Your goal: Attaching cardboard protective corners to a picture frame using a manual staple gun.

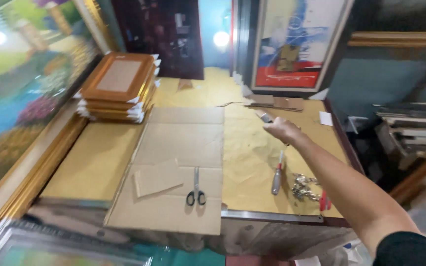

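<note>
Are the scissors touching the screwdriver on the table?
Apart. The head view shows the scissors on cardboard, with bare tabletop between them and the screwdriver.

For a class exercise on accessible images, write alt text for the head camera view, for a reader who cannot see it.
A person's right hand reaches over a yellow-papered worktable, its grip closed on a small metal-tipped tool. Nearby lie a flattened brown cardboard sheet, black-handled scissors, a grey-handled screwdriver and a stack of orange-brown wooden picture frames.

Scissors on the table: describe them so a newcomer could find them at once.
On the flat cardboard sheet in the table's middle, look near its front edge. The scissors lie there, closed blades pointing away, with black handles, unlike the screwdriver to their right.
</note>
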